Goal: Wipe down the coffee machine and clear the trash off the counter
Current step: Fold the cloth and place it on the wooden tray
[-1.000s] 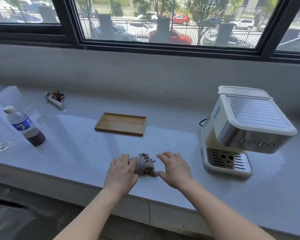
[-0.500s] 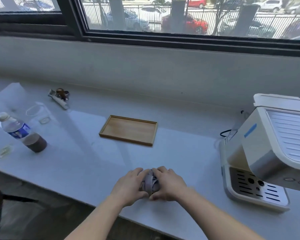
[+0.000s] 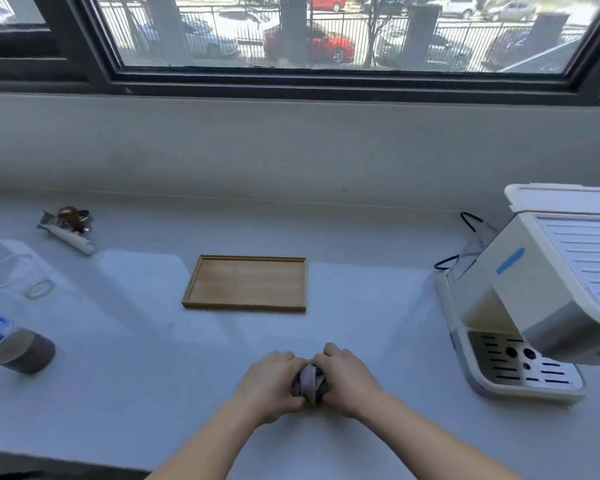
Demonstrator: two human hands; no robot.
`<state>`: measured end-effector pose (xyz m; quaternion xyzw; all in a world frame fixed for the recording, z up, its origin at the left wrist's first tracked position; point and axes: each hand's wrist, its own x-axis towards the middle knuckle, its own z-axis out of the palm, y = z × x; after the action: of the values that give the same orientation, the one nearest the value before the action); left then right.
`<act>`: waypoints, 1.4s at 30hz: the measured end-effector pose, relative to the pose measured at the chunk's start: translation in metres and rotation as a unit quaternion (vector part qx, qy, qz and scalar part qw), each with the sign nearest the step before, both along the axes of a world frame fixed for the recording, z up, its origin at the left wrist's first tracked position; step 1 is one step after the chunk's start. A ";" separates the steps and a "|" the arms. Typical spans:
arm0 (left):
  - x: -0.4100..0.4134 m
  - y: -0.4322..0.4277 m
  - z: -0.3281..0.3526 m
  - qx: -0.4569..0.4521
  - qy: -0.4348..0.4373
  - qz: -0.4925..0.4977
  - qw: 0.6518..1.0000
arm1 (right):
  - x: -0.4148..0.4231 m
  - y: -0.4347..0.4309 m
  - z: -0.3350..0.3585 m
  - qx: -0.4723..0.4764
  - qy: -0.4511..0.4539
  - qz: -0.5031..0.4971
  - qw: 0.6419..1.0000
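Note:
A bunched grey cloth (image 3: 309, 381) rests on the pale counter (image 3: 153, 375) near its front edge. My left hand (image 3: 269, 384) and my right hand (image 3: 350, 379) close on it from either side, fingers curled around it. The cream and steel coffee machine (image 3: 534, 299) stands at the right, partly cut off by the frame edge. Trash lies to the left: a crumpled wrapper with a brown piece (image 3: 68, 226) at the back, a clear plastic cup (image 3: 16, 275), and a plastic bottle (image 3: 11, 344) with dark liquid.
A shallow wooden tray (image 3: 246, 284) sits mid-counter beyond my hands. A black cable (image 3: 465, 237) loops behind the machine. The counter ends against a grey wall under a wide window. Its front edge runs just below my wrists.
My hands have come together from beside the cloth and closed on it, gathering it into a tighter bundle. The view has shifted left and closer.

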<state>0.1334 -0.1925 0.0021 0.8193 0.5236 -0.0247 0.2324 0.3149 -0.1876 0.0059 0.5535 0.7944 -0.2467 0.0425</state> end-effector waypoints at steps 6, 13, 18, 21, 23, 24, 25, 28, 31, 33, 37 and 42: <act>-0.033 0.029 0.012 0.010 -0.014 -0.052 0.998 | -0.034 0.010 0.009 0.013 0.023 -0.055 0.998; -0.064 0.065 0.029 0.045 -0.019 -0.071 0.996 | -0.066 0.037 0.026 0.024 0.032 -0.099 0.994; -0.077 0.088 0.035 0.068 -0.060 -0.068 0.994 | -0.077 0.058 0.039 0.037 0.035 -0.113 0.992; -0.080 0.104 0.041 0.083 -0.088 -0.064 0.991 | -0.080 0.073 0.046 0.047 0.029 -0.112 0.992; -0.080 0.115 0.045 0.099 -0.103 -0.071 0.987 | -0.082 0.083 0.051 0.059 0.026 -0.115 0.991; -0.080 0.121 0.047 0.108 -0.104 -0.073 0.986 | -0.083 0.089 0.053 0.065 0.023 -0.117 0.991; -0.082 0.127 0.049 0.113 -0.105 -0.073 0.985 | -0.084 0.095 0.056 0.068 0.020 -0.117 0.991; -0.086 0.146 0.049 0.119 -0.113 -0.063 0.984 | -0.088 0.115 0.060 0.071 0.017 -0.115 0.991; -0.087 0.165 0.048 0.130 -0.126 -0.056 0.982 | -0.093 0.138 0.059 0.075 0.022 -0.116 0.990; -0.090 0.177 0.046 0.135 -0.127 -0.044 0.982 | -0.097 0.152 0.056 0.067 0.020 -0.116 0.991; -0.101 0.197 0.036 0.130 -0.118 -0.022 0.984 | -0.107 0.174 0.050 0.051 0.029 -0.117 0.991; -0.111 0.217 0.014 0.108 -0.129 0.001 0.986 | -0.117 0.191 0.045 0.043 0.016 -0.106 0.993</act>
<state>0.0226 0.0248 0.0161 0.8354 0.4894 0.1382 0.2084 0.1981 0.0038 0.0506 0.6318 0.7418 -0.2240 -0.0201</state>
